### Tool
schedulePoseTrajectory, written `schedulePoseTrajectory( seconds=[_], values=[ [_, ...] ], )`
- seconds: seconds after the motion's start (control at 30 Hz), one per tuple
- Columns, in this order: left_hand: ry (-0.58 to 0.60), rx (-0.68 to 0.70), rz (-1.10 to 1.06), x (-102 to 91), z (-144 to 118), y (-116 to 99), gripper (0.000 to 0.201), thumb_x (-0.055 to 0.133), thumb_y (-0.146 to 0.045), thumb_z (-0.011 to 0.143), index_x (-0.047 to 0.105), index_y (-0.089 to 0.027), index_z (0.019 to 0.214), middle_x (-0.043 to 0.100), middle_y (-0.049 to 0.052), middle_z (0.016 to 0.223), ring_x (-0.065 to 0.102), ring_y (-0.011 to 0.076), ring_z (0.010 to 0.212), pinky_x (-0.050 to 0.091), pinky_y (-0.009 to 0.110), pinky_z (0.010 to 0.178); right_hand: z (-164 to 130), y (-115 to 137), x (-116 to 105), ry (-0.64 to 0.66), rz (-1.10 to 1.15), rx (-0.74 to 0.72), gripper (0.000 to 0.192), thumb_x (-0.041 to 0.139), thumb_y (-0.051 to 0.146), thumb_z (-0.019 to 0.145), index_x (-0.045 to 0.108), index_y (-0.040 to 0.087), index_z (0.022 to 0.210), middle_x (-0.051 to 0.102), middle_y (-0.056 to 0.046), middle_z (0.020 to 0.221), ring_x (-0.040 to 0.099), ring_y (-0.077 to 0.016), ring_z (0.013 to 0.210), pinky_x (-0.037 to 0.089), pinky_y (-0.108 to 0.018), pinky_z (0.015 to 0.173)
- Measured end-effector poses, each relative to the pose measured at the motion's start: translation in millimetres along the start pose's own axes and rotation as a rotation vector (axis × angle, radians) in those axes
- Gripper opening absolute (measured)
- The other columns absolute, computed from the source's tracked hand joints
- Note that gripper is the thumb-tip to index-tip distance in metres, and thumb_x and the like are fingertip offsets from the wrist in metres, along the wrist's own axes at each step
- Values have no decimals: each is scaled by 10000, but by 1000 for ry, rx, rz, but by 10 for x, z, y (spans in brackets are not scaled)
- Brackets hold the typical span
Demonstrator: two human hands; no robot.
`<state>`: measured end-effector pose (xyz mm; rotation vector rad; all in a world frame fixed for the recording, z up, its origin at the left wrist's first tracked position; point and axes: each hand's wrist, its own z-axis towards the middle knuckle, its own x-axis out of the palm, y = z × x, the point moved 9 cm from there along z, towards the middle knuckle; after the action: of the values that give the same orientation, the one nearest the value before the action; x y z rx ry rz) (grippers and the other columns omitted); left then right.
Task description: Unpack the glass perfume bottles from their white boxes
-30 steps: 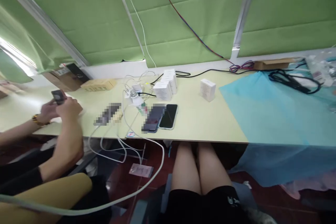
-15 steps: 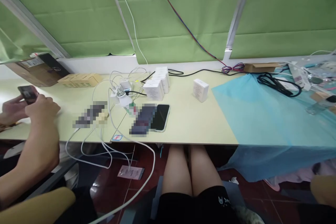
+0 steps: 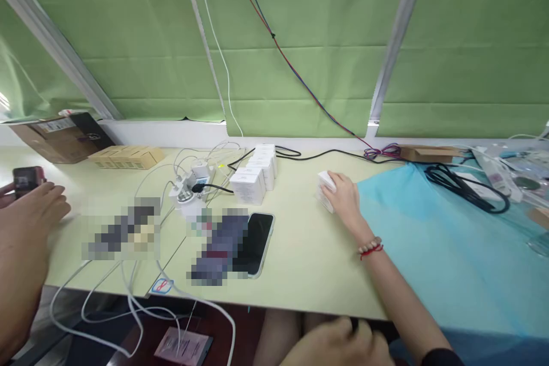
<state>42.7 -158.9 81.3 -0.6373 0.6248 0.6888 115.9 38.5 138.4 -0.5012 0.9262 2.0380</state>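
Head view, looking down over a pale green desk [image 3: 300,251] below green blinds. Right hand [image 3: 343,199] stretched forward across the desk, palm down on a small white box [image 3: 325,187], fingers [image 3: 337,186] curled over its top and clamped on it; box standing on the desk just left of a blue cloth [image 3: 450,251] covering the desk's right part. Red bead bracelet [image 3: 369,247] on that wrist. Left hand [image 3: 343,343] low at the bottom edge, below the desk's front rim, blurred, fingers loosely bent; cannot tell whether holding anything. Left of the box, well apart, a row of white boxes [image 3: 255,174] beside a charger block with white cables [image 3: 191,189] trailing over the desk edge. Nearer the front edge, 2 phones [image 3: 240,243] lying flat side by side, 1 blurred out. Far left, another person's hands [image 3: 34,211], 1 gripping a small dark device [image 3: 23,178]. Behind them, cardboard boxes [image 3: 124,156] against the wall. Black cable [image 3: 467,189] coiled on the blue cloth at right.
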Motion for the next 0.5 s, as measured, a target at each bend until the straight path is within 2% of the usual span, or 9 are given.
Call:
schedulePoseTrajectory(
  seconds=[0.03,0.07,0.1,0.17,0.23,0.3,0.37,0.43,0.5],
  values=[
    [-12,7,-19,51,139,37,339,474,-393,815,464,-508,1133,584,5,1124,567,209,1049,543,358,753,-22,-51,106,20,-1,0,358,474,320,846,579,159,1148,627,-130,1014,578,-268,922,447,-406,785],
    [-28,10,-46,107,315,98,417,440,-323,816,419,-441,1216,582,35,1127,573,219,1038,533,399,797,-44,-89,187,41,8,-10,368,456,321,858,566,162,1172,625,-131,1027,582,-266,919,451,-398,774],
    [-73,-100,-105,148,513,283,494,426,-232,802,371,-344,1281,571,83,1138,562,236,1058,504,439,853,-63,-120,234,54,24,-23,375,439,326,869,554,169,1190,621,-130,1039,584,-263,920,455,-393,770],
    [-147,-430,-192,284,863,796,636,442,-162,752,249,-208,1356,491,166,1241,472,277,1186,431,479,944,-80,-173,249,64,62,-42,375,424,357,882,558,182,1185,613,-125,1043,583,-258,929,460,-386,775],
    [-103,-571,-229,500,1153,1166,757,538,-188,679,206,-149,1358,432,219,1286,404,334,1245,376,504,982,-72,-229,207,54,92,-32,376,438,402,875,577,190,1153,601,-120,1033,575,-256,940,458,-388,794],
    [13,-526,-236,703,1341,1355,906,644,-208,570,197,-155,1357,419,219,1299,373,369,1263,343,504,1005,-61,-275,167,41,144,3,387,468,436,856,583,187,1130,586,-115,1031,571,-250,947,459,-385,808],
    [109,-451,-235,823,1366,1437,997,686,-210,510,169,-172,1363,395,215,1333,360,377,1274,334,491,1015,-69,-278,152,30,210,39,397,493,447,840,572,186,1128,577,-110,1038,570,-242,952,463,-380,819],
    [92,-458,-228,810,1285,1502,1019,715,-299,516,153,-172,1356,398,221,1328,390,375,1251,357,484,990,-98,-214,153,27,247,45,386,506,437,834,560,194,1130,575,-104,1047,568,-237,960,464,-375,830],
    [40,-502,-272,768,1200,1532,944,684,-371,586,152,-157,1335,490,216,1228,504,341,1137,427,451,900,-134,-69,173,62,246,-13,356,514,417,836,564,216,1125,578,-92,1054,564,-234,976,457,-372,852]
  ],
)
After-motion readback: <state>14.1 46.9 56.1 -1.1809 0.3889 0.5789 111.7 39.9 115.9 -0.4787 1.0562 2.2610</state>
